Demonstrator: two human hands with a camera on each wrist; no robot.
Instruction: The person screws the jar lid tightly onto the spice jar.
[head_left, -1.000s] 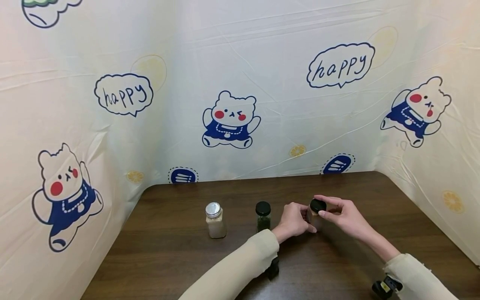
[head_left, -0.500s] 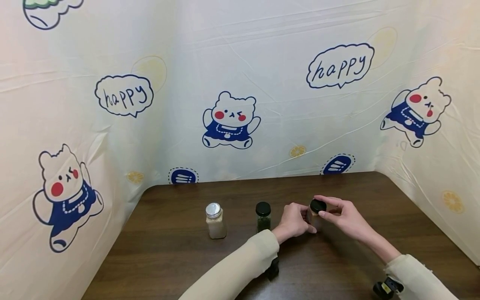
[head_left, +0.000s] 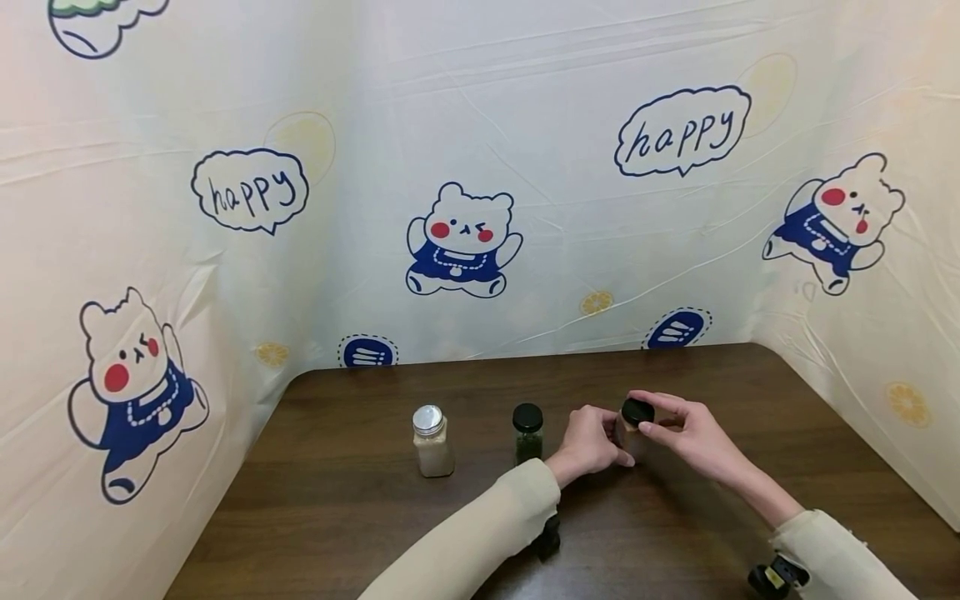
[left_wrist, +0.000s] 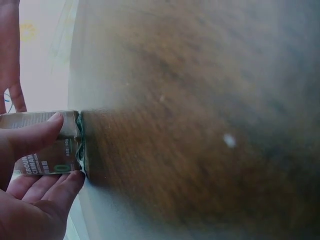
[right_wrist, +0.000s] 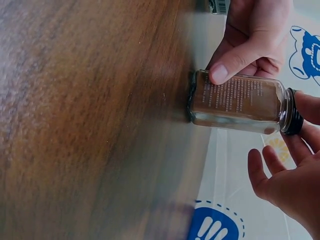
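A square glass spice jar of brown powder stands upright on the table. Its label in the left wrist view appears to read ground cinnamon. My left hand grips the jar body low down, with the thumb on the near side. At the top, my right hand pinches the black lid between thumb and fingers. The lid sits on the jar's neck in the right wrist view, and the right hand's other fingers are held away from the glass. In the head view the left hand hides much of the jar.
To the left of my left hand stands a black-lidded jar with green contents, partly behind the sleeve. Farther left is a silver-lidded jar of pale powder. A printed cloth surrounds the back and sides of the brown wooden table.
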